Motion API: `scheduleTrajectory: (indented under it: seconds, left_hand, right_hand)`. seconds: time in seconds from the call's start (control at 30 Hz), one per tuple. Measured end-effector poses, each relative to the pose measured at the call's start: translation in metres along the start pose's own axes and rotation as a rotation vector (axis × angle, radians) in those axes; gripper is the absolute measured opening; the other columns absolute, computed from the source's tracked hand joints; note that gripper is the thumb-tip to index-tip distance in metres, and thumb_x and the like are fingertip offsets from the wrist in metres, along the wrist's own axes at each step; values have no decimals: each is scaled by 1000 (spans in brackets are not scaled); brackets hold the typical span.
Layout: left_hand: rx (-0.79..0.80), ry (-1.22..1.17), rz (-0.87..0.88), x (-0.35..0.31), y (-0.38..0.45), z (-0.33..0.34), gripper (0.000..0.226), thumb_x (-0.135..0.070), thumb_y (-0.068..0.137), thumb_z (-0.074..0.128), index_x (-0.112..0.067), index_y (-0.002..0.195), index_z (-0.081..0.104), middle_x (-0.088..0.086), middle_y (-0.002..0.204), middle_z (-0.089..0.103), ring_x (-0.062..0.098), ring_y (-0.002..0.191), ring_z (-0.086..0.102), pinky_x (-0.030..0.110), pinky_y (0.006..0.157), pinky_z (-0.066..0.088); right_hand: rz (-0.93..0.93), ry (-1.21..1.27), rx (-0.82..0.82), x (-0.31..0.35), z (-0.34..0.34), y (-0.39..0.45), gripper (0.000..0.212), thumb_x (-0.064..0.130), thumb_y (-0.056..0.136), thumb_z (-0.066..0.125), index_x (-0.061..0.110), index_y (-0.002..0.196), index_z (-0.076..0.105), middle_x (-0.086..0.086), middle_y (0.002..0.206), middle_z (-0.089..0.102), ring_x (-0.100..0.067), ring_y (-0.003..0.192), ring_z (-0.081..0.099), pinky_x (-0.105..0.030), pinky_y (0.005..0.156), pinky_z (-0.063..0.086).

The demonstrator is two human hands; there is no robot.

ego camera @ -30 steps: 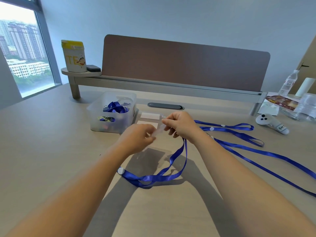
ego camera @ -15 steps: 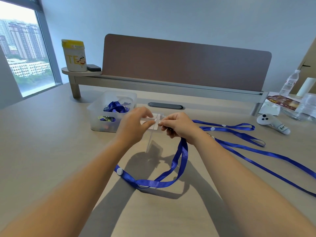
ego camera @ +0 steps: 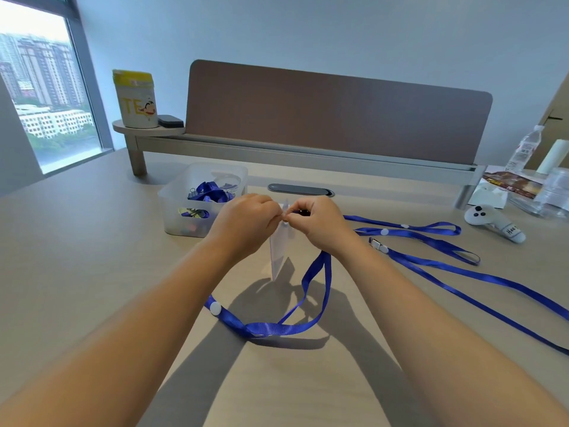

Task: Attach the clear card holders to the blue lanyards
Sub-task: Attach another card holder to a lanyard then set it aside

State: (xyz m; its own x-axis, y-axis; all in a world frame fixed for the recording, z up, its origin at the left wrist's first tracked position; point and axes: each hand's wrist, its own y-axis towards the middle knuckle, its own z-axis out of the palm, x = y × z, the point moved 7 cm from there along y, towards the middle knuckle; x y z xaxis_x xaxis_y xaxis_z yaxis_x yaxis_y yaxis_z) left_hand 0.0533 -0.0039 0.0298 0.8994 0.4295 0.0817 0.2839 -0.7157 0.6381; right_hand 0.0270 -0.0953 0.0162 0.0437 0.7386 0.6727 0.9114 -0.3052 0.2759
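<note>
Both hands (ego camera: 246, 223) (ego camera: 317, 224) pinch card holder (ego camera: 278, 251) top, lanyard (ego camera: 317, 282) hanging

Lanyard clip hidden inside right hand (ego camera: 320, 224); top of clear card holder (ego camera: 278, 254) covered by left hand (ego camera: 246, 223). Loose lanyard (ego camera: 480, 277) cut off at right frame edge. Bin (ego camera: 172, 211) contents too jumbled to identify. Both forearms cropped at bottom.

Office: desk (ego camera: 92, 272) with divider screen (ego camera: 332, 115)

Yellow-lidded canister (ego camera: 134, 98) on shelf: large "TE" in yellow. White controller (ego camera: 492, 221): handwritten tag, illegible.
</note>
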Motion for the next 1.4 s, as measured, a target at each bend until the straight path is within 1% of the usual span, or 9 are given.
scheduleTrajectory:
  seconds: [0.37,0.5,0.67,0.87,0.97,1.03,1.17,1.27,1.4]
  left_hand:
    - [-91,-184,-126,5,1,5,14,-5,76,63,8,75,68,23,70,72,36,60,66,34,60,51]
    - [-192,-417,-349,15,0,6,20,-8,85,54,6,90,68,23,86,71,24,72,56,27,68,41]
    - [-257,-673,-575,28,-3,10,20,-9,87,53,3,93,67,7,79,61,18,73,53,15,60,40]
    - [-247,-996,-769,35,-5,21,17,-4,86,51,2,91,66,-1,68,57,10,64,53,6,51,46]
    - [-171,-1148,-817,36,-6,28,20,-6,88,49,5,96,64,1,70,58,11,67,55,16,65,50]
    - [-110,-1303,-857,36,-8,34,22,-10,90,47,4,98,62,3,76,61,14,73,58,24,75,50]
    - [-36,-1537,-875,34,-11,38,14,-17,90,48,-13,93,61,2,89,61,16,85,59,22,74,50]
    - [28,-1415,-809,28,-10,34,31,-6,88,49,-6,119,49,4,103,55,18,96,54,27,85,45]
    - [77,-1087,-653,22,-9,32,36,-5,87,51,-5,123,48,8,111,56,16,100,52,24,83,45]
  right_hand:
    - [78,42,31,-3,4,1,27,18,91,51,-4,95,66,-4,71,53,-7,58,40,-21,56,35]
    - [81,170,-39,-2,5,0,15,14,89,51,5,81,60,2,62,48,-8,57,39,-21,55,33]
    - [35,211,-127,4,4,3,11,14,89,51,8,81,57,3,61,47,-7,57,40,-19,53,32]
    - [-13,213,-159,8,4,5,14,14,89,51,5,82,60,3,63,48,-7,60,41,-22,57,37]
    - [0,234,-150,9,2,5,20,14,90,50,0,90,64,3,67,50,-5,61,42,-20,58,37]
    - [41,309,-140,7,0,6,18,12,91,49,8,78,61,4,63,49,-6,59,41,-18,55,35]
    - [162,526,-102,-3,0,8,26,12,92,48,17,67,54,0,58,46,-10,52,40,-19,51,37]
    - [254,684,-50,-9,2,7,24,10,92,48,12,69,55,-2,58,46,-10,50,41,-17,46,40]
    - [337,829,-18,-13,4,5,22,7,91,47,8,70,54,-2,58,43,-10,49,38,-17,44,37]
